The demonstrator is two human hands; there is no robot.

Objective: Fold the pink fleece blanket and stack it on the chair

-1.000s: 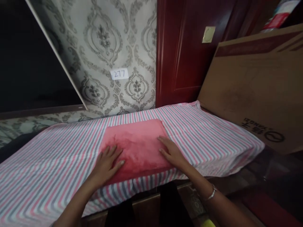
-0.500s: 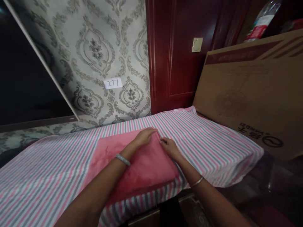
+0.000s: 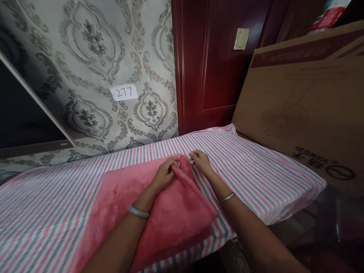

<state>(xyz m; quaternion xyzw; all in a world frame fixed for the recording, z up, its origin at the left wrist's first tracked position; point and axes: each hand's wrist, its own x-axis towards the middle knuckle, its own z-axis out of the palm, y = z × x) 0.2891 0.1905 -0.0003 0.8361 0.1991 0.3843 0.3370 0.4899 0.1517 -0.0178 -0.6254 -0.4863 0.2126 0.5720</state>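
A folded pink plush blanket (image 3: 176, 212) lies on the striped cloth in front of me. My left hand (image 3: 166, 172) is closed on its top layer near the far right corner. That layer is lifted and pulled back, so its edge stands up in a ridge and a lower layer shows beneath. Just right of this corner is my right hand (image 3: 200, 161), its fingers loosely bent and apart, with nothing visible in them. Each wrist wears a bracelet.
A pink, grey and white striped cloth (image 3: 244, 167) covers the table. A large cardboard box (image 3: 290, 98) leans at the right, with a bottle (image 3: 330, 15) behind it. A dark screen (image 3: 25, 113) stands at the left. A paper label (image 3: 124, 92) is on the patterned wall.
My left hand has taken hold of the blanket's top layer and drawn it up and leftward. My right hand has come away from the blanket's edge. The view has shifted slightly.
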